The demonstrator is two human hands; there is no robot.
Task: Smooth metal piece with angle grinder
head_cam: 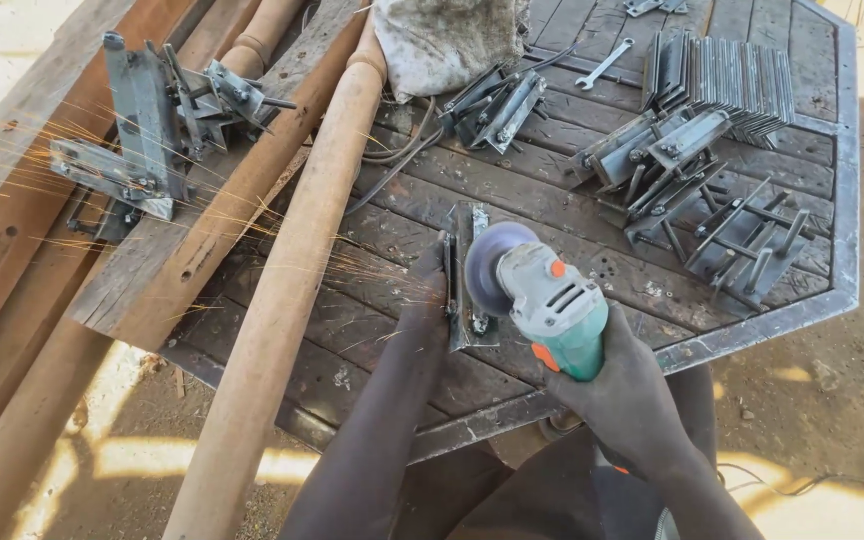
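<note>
Right hand: clamped around grinder, disc on bracket.
Left hand: pressed against bracket's left edge; grip unclear.

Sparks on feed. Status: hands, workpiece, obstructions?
Right hand grips angle grinder. Left hand steadies metal bracket on table; sparks fly left. Pipe alongside, apart.

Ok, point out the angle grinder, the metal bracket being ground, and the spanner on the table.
angle grinder [557,305]: head view, on its grey-green body.
metal bracket [464,225]: head view, on its upper flat plate.
spanner [604,63]: head view, on its shaft.
</note>
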